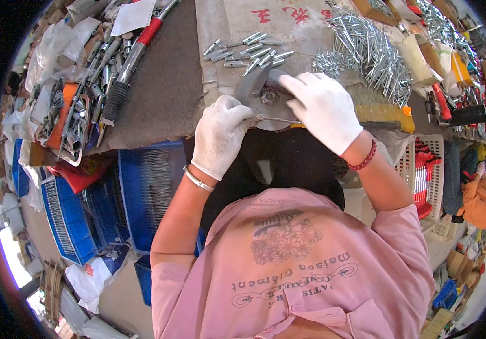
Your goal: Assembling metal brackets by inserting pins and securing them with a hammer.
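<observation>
My left hand, in a white glove, pinches one end of a thin metal rod. The rod lies level and points right, its far end close under my right hand. That hand is gloved too, with its fingers apart over the right side of a round grey metal plate. On the plate stands a dark upright metal piece, and beside it sits a small shiny round part. Beyond the plate lie several short silver metal tubes.
Long silver screws or rods are heaped at the far right. Tools and metal parts crowd the bench's left. Blue bins with thin rods stand below left; a white basket holds red-handled items at right. Another person in orange is far right.
</observation>
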Available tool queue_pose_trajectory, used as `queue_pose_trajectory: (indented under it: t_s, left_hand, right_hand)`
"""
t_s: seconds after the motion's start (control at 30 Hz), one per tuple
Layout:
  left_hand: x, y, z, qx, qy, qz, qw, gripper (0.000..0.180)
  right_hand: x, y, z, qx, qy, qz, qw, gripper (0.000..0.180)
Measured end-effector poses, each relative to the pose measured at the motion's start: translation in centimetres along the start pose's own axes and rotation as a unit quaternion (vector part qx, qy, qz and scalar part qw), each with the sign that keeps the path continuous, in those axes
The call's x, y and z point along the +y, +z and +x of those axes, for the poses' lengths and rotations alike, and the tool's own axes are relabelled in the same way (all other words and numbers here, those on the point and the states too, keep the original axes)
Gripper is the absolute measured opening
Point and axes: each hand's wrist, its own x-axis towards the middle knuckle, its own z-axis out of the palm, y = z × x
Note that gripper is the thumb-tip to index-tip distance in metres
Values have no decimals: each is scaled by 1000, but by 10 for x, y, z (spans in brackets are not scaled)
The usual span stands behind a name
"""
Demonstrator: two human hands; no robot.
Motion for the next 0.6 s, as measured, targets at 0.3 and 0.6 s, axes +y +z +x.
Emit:
queue_pose_trajectory:
  t_s: [0.3,0.6]
  left_hand:
    - [-1,4,0,2,-14,-14,1000,13]
    - [1,4,2,-3,-39,-29,999,15]
  right_hand:
    - [-7,-28,-34,21,108,163,980,50]
    - [-26,-36,-42,-6,29,91,995,43]
